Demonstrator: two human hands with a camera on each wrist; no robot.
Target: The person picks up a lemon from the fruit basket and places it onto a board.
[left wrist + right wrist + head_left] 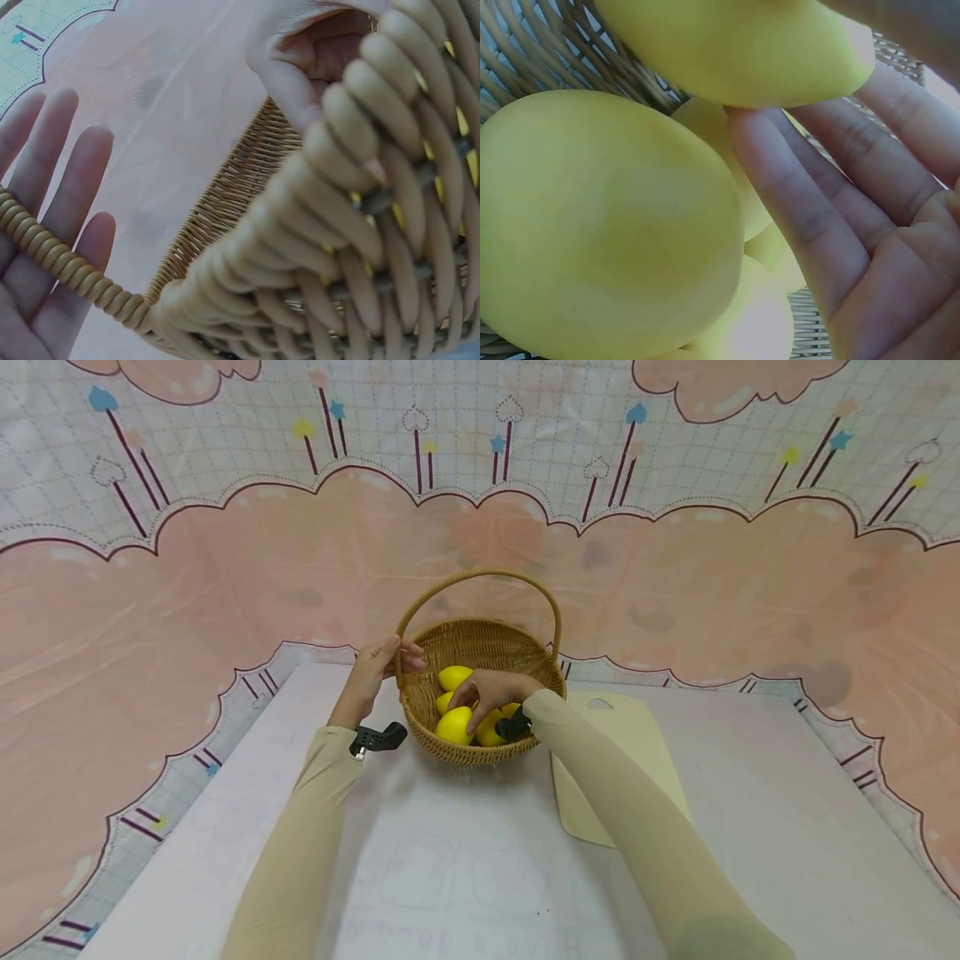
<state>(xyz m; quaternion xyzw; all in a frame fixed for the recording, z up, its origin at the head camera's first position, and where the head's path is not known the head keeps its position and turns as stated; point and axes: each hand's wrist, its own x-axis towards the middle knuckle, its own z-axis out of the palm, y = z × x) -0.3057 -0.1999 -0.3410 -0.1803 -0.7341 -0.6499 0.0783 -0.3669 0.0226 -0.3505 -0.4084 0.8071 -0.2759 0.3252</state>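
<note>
Right grip (pixel 491 689): pinching one lemon (pixel 454 725) inside the basket (pixel 480 643)
Left grip (pixel 380 664): straight-fingered against the handle (pixel 67 266), probably to steady the basket
Other lemons (pixel 455 677): clustered low, the basket's wall likely stopping them rolling
Board (pixel 637 743): flat on the worktop (pixel 450 860) beside the basket

Your head camera looks forward and down; your wrist cameras crowd in close, left beside the basket (pixel 483 642), right at the yellow fruit (pixel 735 56). All three catch that basket.
</note>
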